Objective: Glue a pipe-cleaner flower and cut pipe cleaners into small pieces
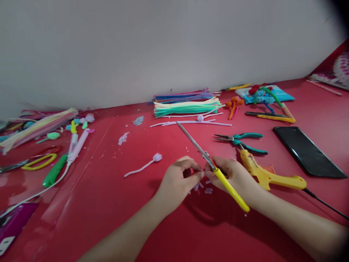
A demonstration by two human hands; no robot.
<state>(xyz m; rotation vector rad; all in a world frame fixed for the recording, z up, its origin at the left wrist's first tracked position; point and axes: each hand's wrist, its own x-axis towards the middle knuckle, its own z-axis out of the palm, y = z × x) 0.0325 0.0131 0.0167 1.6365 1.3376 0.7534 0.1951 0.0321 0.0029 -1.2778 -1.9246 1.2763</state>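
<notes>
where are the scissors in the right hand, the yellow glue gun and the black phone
Scissors (221,178): head view, on the yellow handle near the blades.
Yellow glue gun (262,175): head view, on its plastic body.
Black phone (308,151): head view, middle of its dark flat surface.

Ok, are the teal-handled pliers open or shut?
The pliers are slightly open: the handles are spread, and a narrow gap shows between the tips.

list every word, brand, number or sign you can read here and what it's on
No text can be read for certain.
Blue packet: any print is too blurred to read.
Purple object at the left edge: a pale marking, cut off by the frame, not legible.
Yellow-handled scissors, glue gun, black phone: no lettering I can make out.
</notes>
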